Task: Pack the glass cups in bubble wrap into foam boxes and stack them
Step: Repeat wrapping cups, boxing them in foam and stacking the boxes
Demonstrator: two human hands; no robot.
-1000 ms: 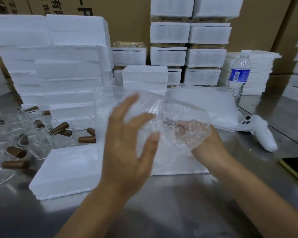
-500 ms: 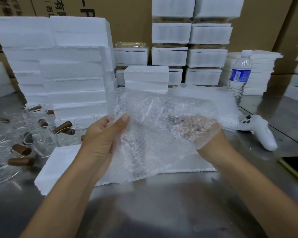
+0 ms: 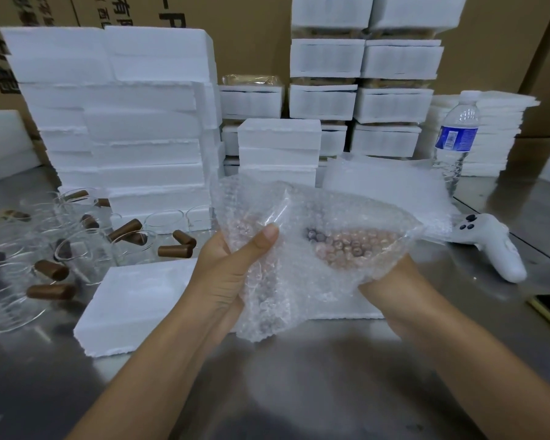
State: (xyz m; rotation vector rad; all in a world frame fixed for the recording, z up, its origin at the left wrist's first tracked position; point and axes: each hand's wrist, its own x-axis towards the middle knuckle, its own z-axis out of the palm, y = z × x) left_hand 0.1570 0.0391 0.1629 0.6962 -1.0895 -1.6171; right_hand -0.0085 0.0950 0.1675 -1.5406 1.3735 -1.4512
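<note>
While left grip (image 3: 232,274) pinches bubble wrap (image 3: 331,214) mid-frame, right grip (image 3: 375,274) sits behind it, fingers blurred, can't tell. Glass cups (image 3: 73,252) lie on desk (image 3: 299,376) at frame left, nearer left grip.

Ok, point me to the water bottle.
Head view, right side: the water bottle stands upright beside the foam sheet stack, behind the white controller.

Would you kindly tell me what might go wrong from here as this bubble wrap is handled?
1. The glass cups lie crowded together on the metal table; pulling one out may knock others together.
2. The left hand grips only one edge of the limp bubble wrap, so a cup might slip past it.
3. The controller lies close by the right hand and may get bumped.
</note>
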